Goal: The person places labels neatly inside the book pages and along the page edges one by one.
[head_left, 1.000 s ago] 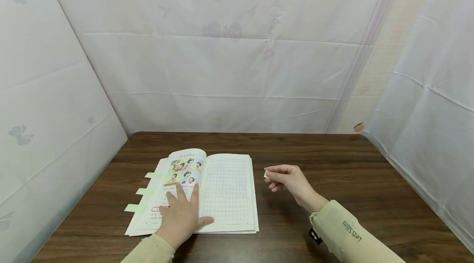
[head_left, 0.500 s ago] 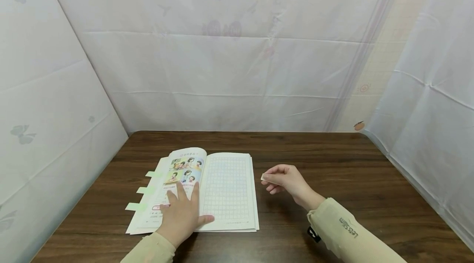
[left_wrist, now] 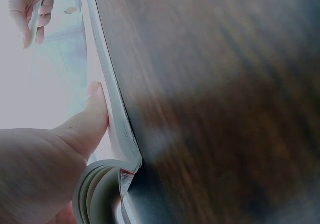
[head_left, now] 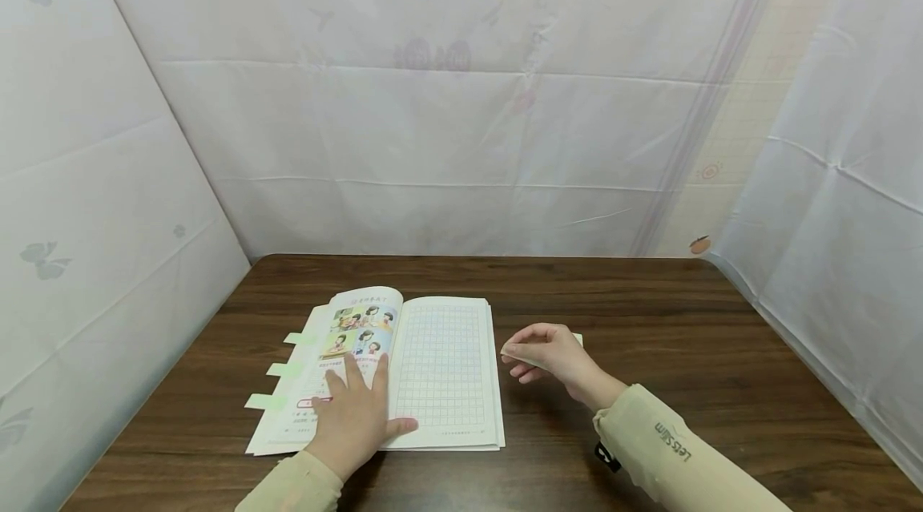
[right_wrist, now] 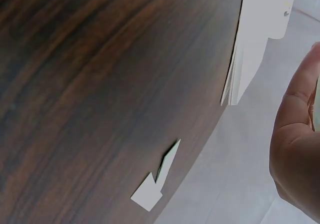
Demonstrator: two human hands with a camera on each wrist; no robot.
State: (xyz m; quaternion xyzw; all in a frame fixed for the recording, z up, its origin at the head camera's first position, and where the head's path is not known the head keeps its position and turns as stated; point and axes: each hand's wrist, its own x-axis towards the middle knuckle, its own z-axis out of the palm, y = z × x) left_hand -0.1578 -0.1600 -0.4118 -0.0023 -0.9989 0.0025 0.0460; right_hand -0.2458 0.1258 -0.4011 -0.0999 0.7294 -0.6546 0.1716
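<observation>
An open textbook (head_left: 441,368) lies on the table, a grid page at right and a picture page at left. My left hand (head_left: 351,420) rests spread on the left page, its thumb reaching over onto the grid page. To the right of the book, my right hand (head_left: 555,356) pinches a thin, pale green sticky tab (left_wrist: 34,22) between thumb and fingers. Only an edge of this tab shows in the head view. Several green tabs (head_left: 283,370) stick out from the book's left edge.
Beyond my right hand, small pale slips (right_wrist: 147,193) lie on the dark wooden table (head_left: 649,320), mostly hidden in the head view. White patterned cloth (head_left: 461,135) hangs behind and at both sides.
My right hand has moved left, closer to the book's right edge, still pinching the tab. A pale slip on the table now shows behind it. My left hand stays put.
</observation>
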